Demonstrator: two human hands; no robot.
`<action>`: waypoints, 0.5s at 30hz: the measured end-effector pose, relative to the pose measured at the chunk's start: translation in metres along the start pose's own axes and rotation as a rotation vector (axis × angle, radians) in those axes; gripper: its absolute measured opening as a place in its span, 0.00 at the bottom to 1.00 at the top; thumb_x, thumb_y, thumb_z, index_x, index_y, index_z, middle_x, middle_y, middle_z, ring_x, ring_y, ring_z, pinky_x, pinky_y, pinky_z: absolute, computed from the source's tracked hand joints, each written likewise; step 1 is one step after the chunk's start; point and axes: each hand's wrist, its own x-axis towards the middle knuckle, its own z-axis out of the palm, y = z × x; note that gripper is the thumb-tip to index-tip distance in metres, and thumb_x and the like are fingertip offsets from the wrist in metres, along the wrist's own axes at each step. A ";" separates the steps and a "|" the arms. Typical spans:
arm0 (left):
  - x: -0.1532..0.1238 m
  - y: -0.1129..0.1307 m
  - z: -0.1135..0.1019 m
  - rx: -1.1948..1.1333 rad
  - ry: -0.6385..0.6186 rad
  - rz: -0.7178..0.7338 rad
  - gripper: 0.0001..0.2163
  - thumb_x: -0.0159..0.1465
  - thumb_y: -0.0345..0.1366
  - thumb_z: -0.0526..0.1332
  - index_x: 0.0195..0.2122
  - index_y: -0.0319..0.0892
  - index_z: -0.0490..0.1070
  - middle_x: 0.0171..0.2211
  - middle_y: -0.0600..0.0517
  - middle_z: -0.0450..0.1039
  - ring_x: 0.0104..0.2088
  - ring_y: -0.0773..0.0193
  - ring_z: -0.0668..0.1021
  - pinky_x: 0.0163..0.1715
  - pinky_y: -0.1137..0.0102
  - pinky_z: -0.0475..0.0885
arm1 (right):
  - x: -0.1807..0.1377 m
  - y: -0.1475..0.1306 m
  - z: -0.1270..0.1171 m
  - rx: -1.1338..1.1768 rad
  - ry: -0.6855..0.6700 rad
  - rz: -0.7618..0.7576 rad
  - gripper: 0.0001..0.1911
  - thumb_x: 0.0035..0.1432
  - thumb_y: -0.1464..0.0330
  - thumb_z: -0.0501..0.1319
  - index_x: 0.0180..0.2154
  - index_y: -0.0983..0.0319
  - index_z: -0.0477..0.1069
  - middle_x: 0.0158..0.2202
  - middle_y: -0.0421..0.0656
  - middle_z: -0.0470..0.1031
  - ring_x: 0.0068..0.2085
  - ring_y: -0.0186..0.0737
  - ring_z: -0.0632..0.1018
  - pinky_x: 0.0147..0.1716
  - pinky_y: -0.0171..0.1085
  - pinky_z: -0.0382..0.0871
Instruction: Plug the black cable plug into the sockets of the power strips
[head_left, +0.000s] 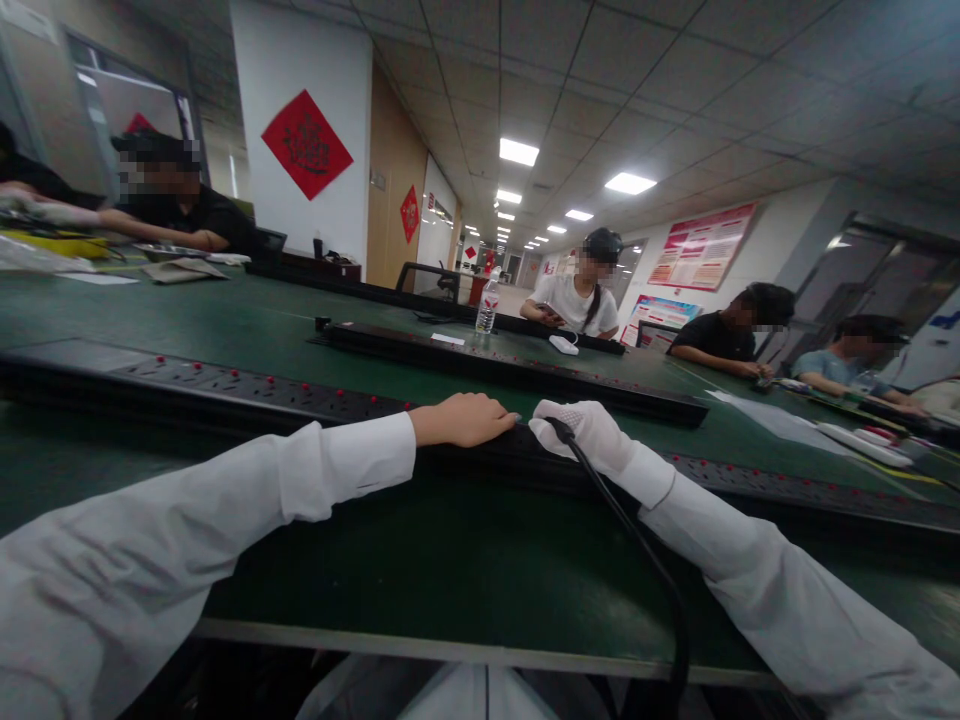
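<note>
A long black power strip (315,400) with outlets and a row of small red dots lies across the green table. My left hand (465,418), bare, rests over its middle, with fingers together and curled on the strip. Just to the right, my right hand (600,437) wears a white glove with its fingers closed around the end of a black power cable (637,535). That end is beside the strip; the fingers hide its tip, so I cannot tell whether it touches an outlet. The cable runs down over the near table edge.
A second black strip (487,360) lies behind the first. Beyond it stand a water bottle (487,303) and a small white object (564,345). Papers (780,422) and a white tray (862,445) lie at the right. Several people sit around the table.
</note>
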 end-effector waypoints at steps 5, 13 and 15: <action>-0.004 0.008 -0.006 0.005 0.019 -0.085 0.26 0.65 0.48 0.36 0.40 0.42 0.70 0.40 0.45 0.73 0.38 0.56 0.75 0.36 0.65 0.67 | -0.001 0.003 -0.007 -0.137 0.010 -0.080 0.16 0.56 0.60 0.47 0.26 0.59 0.68 0.16 0.36 0.66 0.19 0.27 0.64 0.21 0.30 0.48; -0.007 0.014 -0.011 0.105 0.092 -0.081 0.24 0.65 0.47 0.38 0.39 0.41 0.70 0.37 0.45 0.74 0.36 0.56 0.76 0.34 0.65 0.67 | 0.001 0.008 -0.016 -0.188 -0.017 -0.140 0.18 0.56 0.58 0.47 0.25 0.60 0.69 0.15 0.37 0.66 0.18 0.26 0.63 0.20 0.30 0.46; -0.007 0.013 -0.010 0.098 0.087 -0.048 0.23 0.65 0.47 0.38 0.41 0.42 0.69 0.38 0.46 0.74 0.36 0.57 0.76 0.33 0.66 0.67 | -0.001 0.011 -0.016 -0.178 -0.018 -0.140 0.18 0.56 0.58 0.47 0.24 0.60 0.69 0.16 0.37 0.67 0.18 0.26 0.63 0.20 0.30 0.46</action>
